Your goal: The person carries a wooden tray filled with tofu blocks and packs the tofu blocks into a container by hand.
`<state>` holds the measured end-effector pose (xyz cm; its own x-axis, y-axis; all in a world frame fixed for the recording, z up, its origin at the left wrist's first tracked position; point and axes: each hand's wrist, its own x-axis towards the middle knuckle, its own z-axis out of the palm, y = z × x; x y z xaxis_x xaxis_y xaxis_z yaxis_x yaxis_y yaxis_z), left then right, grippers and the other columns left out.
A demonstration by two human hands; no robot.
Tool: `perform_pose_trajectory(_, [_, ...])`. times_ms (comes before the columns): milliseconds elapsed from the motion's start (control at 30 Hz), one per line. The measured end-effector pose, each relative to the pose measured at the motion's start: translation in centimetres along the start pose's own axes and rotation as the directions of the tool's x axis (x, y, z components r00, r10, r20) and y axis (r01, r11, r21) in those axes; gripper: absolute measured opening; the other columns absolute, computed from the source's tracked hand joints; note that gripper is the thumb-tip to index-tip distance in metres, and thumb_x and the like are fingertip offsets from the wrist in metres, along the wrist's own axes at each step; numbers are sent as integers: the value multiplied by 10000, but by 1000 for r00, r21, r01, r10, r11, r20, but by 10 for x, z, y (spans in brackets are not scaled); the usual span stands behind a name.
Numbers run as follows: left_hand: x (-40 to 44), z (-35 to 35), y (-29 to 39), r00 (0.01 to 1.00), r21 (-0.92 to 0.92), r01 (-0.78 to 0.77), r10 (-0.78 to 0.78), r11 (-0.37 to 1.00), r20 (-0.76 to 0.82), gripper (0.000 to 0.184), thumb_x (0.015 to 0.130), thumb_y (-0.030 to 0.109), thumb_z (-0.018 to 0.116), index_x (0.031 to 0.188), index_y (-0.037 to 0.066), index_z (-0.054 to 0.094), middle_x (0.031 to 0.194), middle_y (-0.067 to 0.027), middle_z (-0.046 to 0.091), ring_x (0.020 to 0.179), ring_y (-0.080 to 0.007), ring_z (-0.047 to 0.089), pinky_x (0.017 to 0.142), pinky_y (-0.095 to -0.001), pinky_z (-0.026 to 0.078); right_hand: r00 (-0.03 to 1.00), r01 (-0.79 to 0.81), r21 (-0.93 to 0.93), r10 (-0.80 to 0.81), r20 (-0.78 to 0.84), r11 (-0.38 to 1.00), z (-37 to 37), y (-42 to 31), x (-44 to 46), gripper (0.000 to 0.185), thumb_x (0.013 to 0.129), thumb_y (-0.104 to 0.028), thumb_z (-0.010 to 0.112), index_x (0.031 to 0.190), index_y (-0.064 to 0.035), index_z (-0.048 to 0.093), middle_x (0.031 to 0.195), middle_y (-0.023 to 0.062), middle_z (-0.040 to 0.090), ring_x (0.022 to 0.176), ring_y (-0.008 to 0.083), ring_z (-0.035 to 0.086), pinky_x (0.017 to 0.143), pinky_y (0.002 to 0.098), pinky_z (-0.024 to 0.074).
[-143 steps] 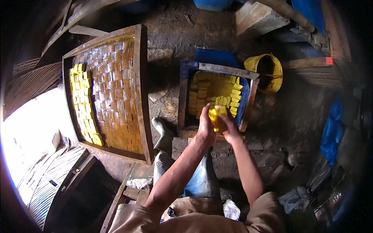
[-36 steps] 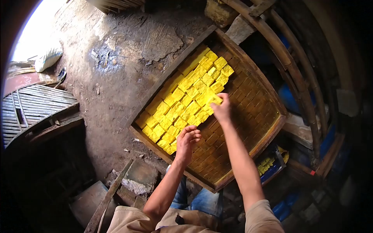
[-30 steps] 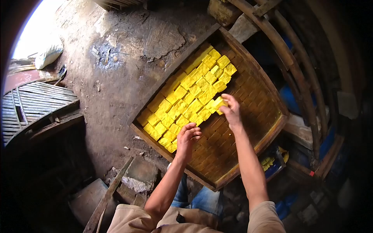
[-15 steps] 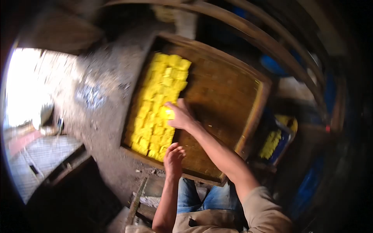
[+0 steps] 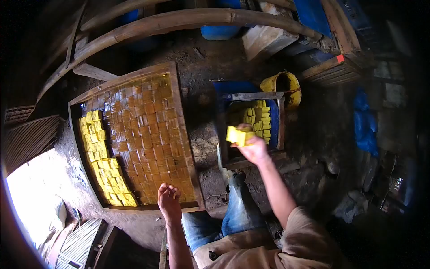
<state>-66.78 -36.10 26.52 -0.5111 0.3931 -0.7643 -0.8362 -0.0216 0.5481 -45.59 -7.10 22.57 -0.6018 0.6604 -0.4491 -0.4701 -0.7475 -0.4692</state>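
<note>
My right hand (image 5: pixel 254 150) is closed around several yellow tofu blocks (image 5: pixel 240 136), held over a blue-lined bin (image 5: pixel 274 122). Inside that bin lie more tofu blocks (image 5: pixel 264 117), stacked in rows. My left hand (image 5: pixel 169 201) holds nothing; its fingers are loosely bent, above the near edge of a large woven bamboo tray (image 5: pixel 143 130). Rows of yellow tofu blocks (image 5: pixel 103 157) cover the tray's left side, the upper rows narrower than the lower ones. The wet weave shows across the rest.
A yellow bucket (image 5: pixel 293 101) stands behind the bin. Bamboo rails (image 5: pixel 188 19) cross the far side, with a blue drum (image 5: pixel 220 32) beyond them. Blue plastic (image 5: pixel 366 125) hangs at the right. My knees are between tray and bin.
My right hand has gone from the tofu on the tray to above the bin, carrying blocks. The view has swung right. My left hand stays by the tray's near edge.
</note>
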Motion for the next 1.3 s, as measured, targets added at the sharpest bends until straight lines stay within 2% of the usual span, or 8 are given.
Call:
perform_pose_trajectory(167, [-14,46,-45,998,32,-8,6,999,59,308,903,238,574,1166,84,530,1020,-56,592,933,-181,594,843,-348,473,925,-324,-675,72,-373,663,-125,-100,14,385,732,-69,578,1102,-159,520,1101,65,519,972,232,543,767,399,517])
perform_pose_trajectory(233, [-17,57,-58,996,79,-8,1,997,86,334,900,271,589,1171,85,528,1024,-55,593,940,-181,595,854,-348,473,998,-42,-999,45,-41,28,-176,-112,52,446,683,-10,640,1094,-148,537,1156,96,517,1027,279,540,834,416,501])
perform_pose_trajectory(300, [-17,62,-72,996,97,-20,11,995,92,352,901,298,598,1169,81,526,1018,-54,599,952,-176,598,858,-341,479,997,-15,-893,59,-47,-450,-186,-115,77,500,650,-5,687,1113,-148,563,1216,120,506,1100,321,519,897,435,484])
perform_pose_trajectory(433, [-22,69,-82,998,124,-20,13,992,54,346,900,283,597,1169,76,527,1008,-53,605,949,-174,602,847,-334,486,966,86,-635,221,-136,-768,-170,-118,104,590,622,-17,738,1176,-171,606,1330,148,474,1235,377,452,1016,461,432])
perform_pose_trajectory(633, [-25,76,-85,999,120,-42,39,992,27,335,895,250,587,1173,71,530,1000,-54,615,937,-174,607,838,-335,493,976,188,-760,202,77,-622,-198,-101,125,582,647,10,721,1198,-145,616,1428,161,418,1326,356,394,1073,430,391])
perform_pose_trajectory(867, [-29,80,-94,1000,98,-29,29,995,6,330,885,220,572,1174,69,522,993,-63,613,935,-176,603,840,-337,484,911,318,-537,94,402,-781,-227,-92,99,491,687,35,669,1149,-127,630,1284,170,455,1192,355,449,969,481,401])
perform_pose_trajectory(1133, [-34,83,-100,999,49,-39,38,998,19,352,881,222,562,1195,71,507,989,-71,608,941,-190,598,841,-349,480,960,248,-589,113,256,-769,-195,-98,90,632,624,13,741,1219,-125,576,1233,151,461,1195,340,448,962,467,388])
perform_pose_trajectory(1300, [-41,78,-94,998,24,-53,53,998,26,365,879,232,579,1202,76,506,999,-74,607,947,-193,601,840,-340,497,938,207,-944,-221,266,-258,-190,-115,87,348,668,148,618,949,-47,552,911,119,574,926,296,606,769,375,496])
